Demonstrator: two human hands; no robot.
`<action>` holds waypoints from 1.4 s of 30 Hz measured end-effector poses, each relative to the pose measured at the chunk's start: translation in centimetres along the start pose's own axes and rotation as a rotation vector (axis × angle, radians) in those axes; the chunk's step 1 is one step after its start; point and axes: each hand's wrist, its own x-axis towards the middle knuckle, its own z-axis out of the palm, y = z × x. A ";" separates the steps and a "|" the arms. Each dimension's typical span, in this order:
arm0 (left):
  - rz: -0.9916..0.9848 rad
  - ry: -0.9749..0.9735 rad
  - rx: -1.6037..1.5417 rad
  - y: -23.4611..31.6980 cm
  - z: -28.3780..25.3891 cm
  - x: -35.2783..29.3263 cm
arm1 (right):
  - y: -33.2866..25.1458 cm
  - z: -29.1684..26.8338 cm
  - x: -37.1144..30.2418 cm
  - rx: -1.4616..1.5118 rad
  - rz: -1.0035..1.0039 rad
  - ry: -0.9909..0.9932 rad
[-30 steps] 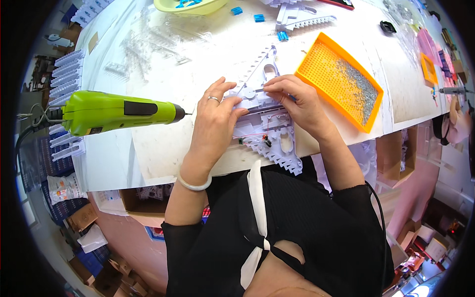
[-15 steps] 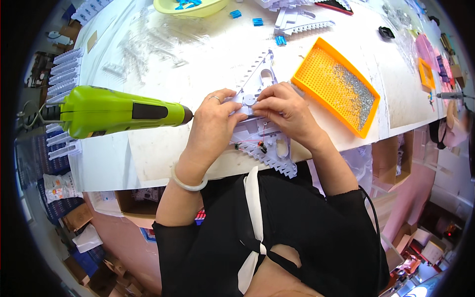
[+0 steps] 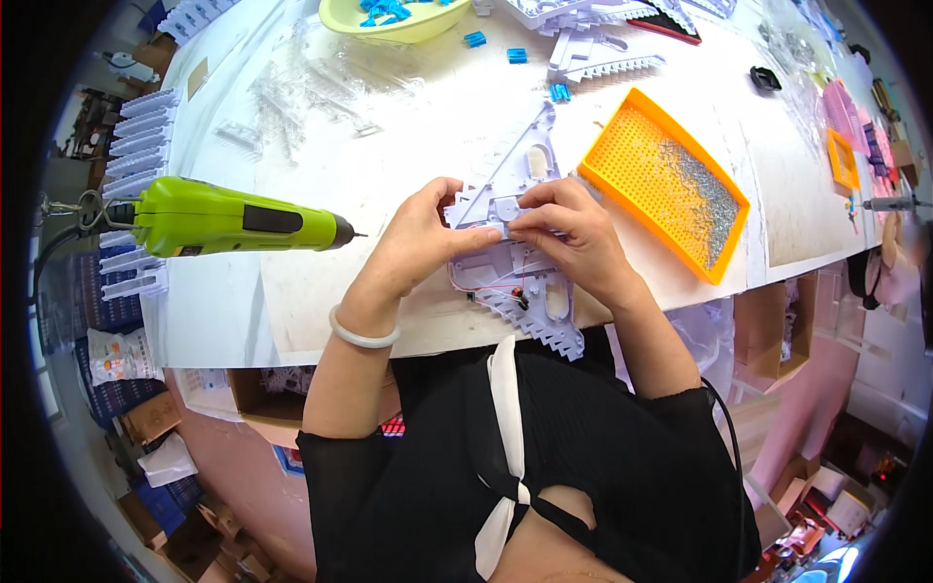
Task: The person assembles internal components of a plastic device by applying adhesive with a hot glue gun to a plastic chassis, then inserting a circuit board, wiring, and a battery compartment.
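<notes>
Left of the orange perforated tray (image 3: 622, 148), the white toothed plastic housing (image 3: 505, 178) lies on the worktable (image 3: 408, 141). The left hand (image 3: 413, 241) rests on the housing's side farther from the tray, thumb and fingers apart. The right hand (image 3: 573, 233), on the side nearer the tray, bends its fingertips onto the housing; whether they pinch anything cannot be told. Well left of the tray hangs a green electric screwdriver (image 3: 228, 218); small metal pieces (image 3: 714, 199) fill the tray's right part.
</notes>
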 end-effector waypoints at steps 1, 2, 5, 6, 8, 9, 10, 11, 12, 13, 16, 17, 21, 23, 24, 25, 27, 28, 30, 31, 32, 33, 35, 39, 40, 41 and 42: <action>0.001 0.002 0.000 0.0 0.4 -0.1 | 0.1 -0.1 -0.1 0.006 -0.016 0.022; 0.025 -0.007 -0.148 -0.1 0.9 -0.3 | 0.2 0.0 -0.1 0.006 -0.018 0.020; 0.036 -0.041 -0.382 -0.2 1.3 -0.6 | 0.1 0.2 -0.1 -0.013 -0.060 0.071; 0.022 -0.069 -0.464 -0.3 1.5 -0.6 | -0.3 0.4 0.0 0.019 0.030 0.099; 0.029 -0.061 -0.500 -0.5 1.8 -0.6 | -0.8 0.5 0.3 0.048 0.117 0.115; 0.033 -0.061 -0.525 -0.5 1.7 -0.7 | -1.0 0.6 0.6 0.000 0.094 0.123; 0.034 -0.053 -0.532 -0.8 1.7 -0.6 | -1.1 0.7 0.8 -0.046 0.071 0.130; 0.035 -0.056 -0.555 -1.2 1.8 -0.4 | -1.2 0.6 0.9 -0.045 0.067 0.121; 0.037 -0.065 -0.577 -1.5 1.9 -0.2 | -1.1 0.5 1.1 -0.113 0.021 0.106; 0.037 -0.064 -0.580 -1.6 2.0 -0.2 | -1.0 0.5 1.2 -0.181 -0.025 0.091; 0.049 -0.072 -0.662 -1.7 2.1 -0.2 | -1.0 0.2 1.3 -0.123 0.062 0.039; 0.040 -0.086 -0.659 -1.6 2.0 -0.2 | -1.1 0.1 1.5 -0.125 0.061 0.037; 0.047 -0.112 -0.701 -1.6 2.0 -0.2 | -1.7 -0.5 2.1 -0.158 0.063 -0.016; 0.053 -0.119 -0.716 -1.5 2.0 -0.2 | -1.9 -0.6 2.2 -0.162 0.073 -0.036; 0.054 -0.129 -0.724 -1.5 2.0 -0.2 | -2.0 -0.6 2.2 -0.181 0.079 -0.034; 0.054 -0.132 -0.727 -1.6 2.0 -0.2 | -2.0 -0.6 2.3 -0.199 0.084 -0.033; 0.053 -0.124 -0.742 -1.6 2.0 -0.1 | -2.5 -0.8 2.3 -0.196 0.115 -0.050; 0.054 -0.126 -0.743 -1.7 2.0 -0.1 | -2.7 -0.8 2.3 -0.189 0.144 -0.066; 0.060 -0.101 -0.687 -2.0 2.1 0.1 | -2.9 -0.7 2.2 -0.197 0.142 -0.055; 0.059 -0.100 -0.687 -1.9 2.1 0.0 | -2.9 -0.7 2.2 -0.204 0.140 -0.044; 0.062 -0.102 -0.669 -1.8 2.0 0.0 | -2.9 -0.5 2.1 -0.203 0.140 -0.045; 0.063 -0.107 -0.650 -1.7 2.0 -0.1 | -2.9 -0.5 2.0 -0.205 0.114 -0.034; 0.067 -0.126 -0.664 -1.7 2.0 -0.1 | -2.9 -0.4 1.9 -0.207 0.091 -0.023; 0.086 -0.147 -0.686 -2.0 2.0 0.0 | -2.6 -0.1 2.0 -0.141 0.118 -0.010; 0.086 -0.146 -0.686 -2.0 1.9 0.0 | -2.6 -0.1 2.1 -0.130 0.116 -0.004; 0.093 -0.141 -0.653 -2.0 1.9 0.1 | -2.6 -0.1 2.1 -0.130 0.116 -0.004; 0.100 -0.136 -0.619 -2.0 1.9 0.1 | -2.6 -0.1 2.1 -0.114 0.132 -0.011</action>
